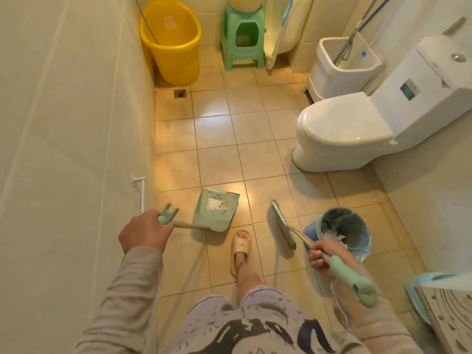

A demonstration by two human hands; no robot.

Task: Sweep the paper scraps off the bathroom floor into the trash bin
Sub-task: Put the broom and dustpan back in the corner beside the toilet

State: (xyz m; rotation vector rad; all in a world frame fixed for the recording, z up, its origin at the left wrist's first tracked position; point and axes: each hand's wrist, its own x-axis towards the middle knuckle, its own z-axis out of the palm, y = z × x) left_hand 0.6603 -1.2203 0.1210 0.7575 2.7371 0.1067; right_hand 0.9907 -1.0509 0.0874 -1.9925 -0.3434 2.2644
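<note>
My left hand [143,232] grips the mint handle of a green dustpan [217,213], whose pan rests on the tiled floor near the left wall with a white patch and small specks on it. My right hand [322,256] is closed around the handle of a mint broom [283,226]; its bristle head hovers low between the dustpan and the bin. The blue trash bin [357,241], lined with a pale bag, stands just right of the broom and holds crumpled paper scraps [332,236]. No scraps are visible on the floor tiles.
A white toilet [342,131] fills the right side. A white mop bucket [339,67], green stool [242,37] and yellow bucket [171,39] line the far wall, with a floor drain [180,93] nearby. My slippered foot [240,247] stands between dustpan and broom.
</note>
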